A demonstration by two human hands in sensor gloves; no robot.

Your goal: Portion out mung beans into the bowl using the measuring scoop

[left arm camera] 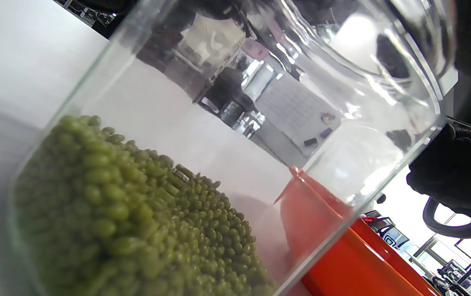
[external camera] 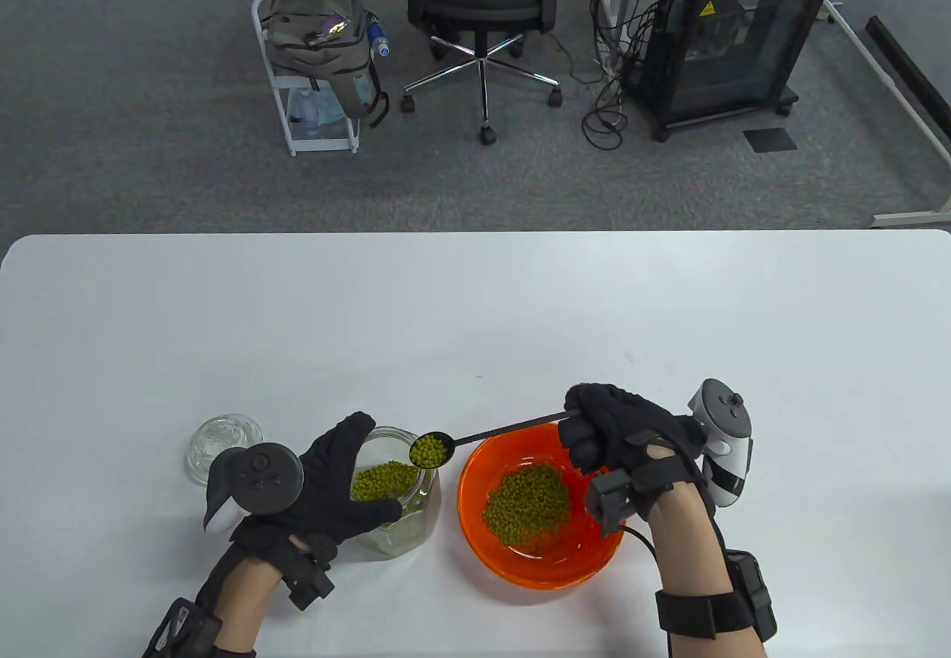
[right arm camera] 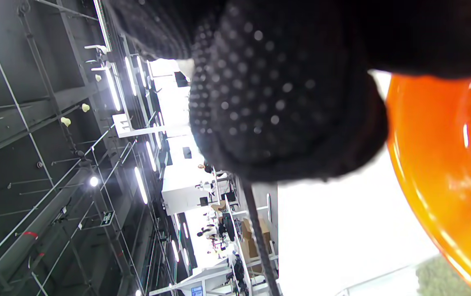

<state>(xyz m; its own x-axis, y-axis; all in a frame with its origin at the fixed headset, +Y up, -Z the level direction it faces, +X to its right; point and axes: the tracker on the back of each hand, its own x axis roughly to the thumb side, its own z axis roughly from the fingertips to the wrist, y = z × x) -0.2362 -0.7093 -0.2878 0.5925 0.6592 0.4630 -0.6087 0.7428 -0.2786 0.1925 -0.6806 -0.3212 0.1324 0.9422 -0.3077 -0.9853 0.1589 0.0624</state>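
A glass jar [external camera: 397, 494] of green mung beans [external camera: 384, 481] stands near the table's front. My left hand [external camera: 330, 491] grips it from the left, fingers and thumb round its wall. To its right sits an orange bowl [external camera: 475, 539] holding a pile of beans [external camera: 529, 503]. My right hand [external camera: 617, 428] grips the thin black handle of a measuring scoop [external camera: 430, 451], whose bowl is heaped with beans and hangs over the jar's right rim. The left wrist view shows the jar [left arm camera: 342, 102], its beans [left arm camera: 128, 213] and the orange bowl [left arm camera: 342, 263] behind it. The right wrist view shows gloved fingers [right arm camera: 276, 107], the scoop handle [right arm camera: 258, 238] and the bowl's rim [right arm camera: 437, 172].
The jar's glass lid [external camera: 223, 444] lies on the white table [external camera: 475, 316] left of my left hand. Beyond the far edge are an office chair [external camera: 483, 12], a cart with a bag [external camera: 319, 56] and a black cabinet [external camera: 732, 34].
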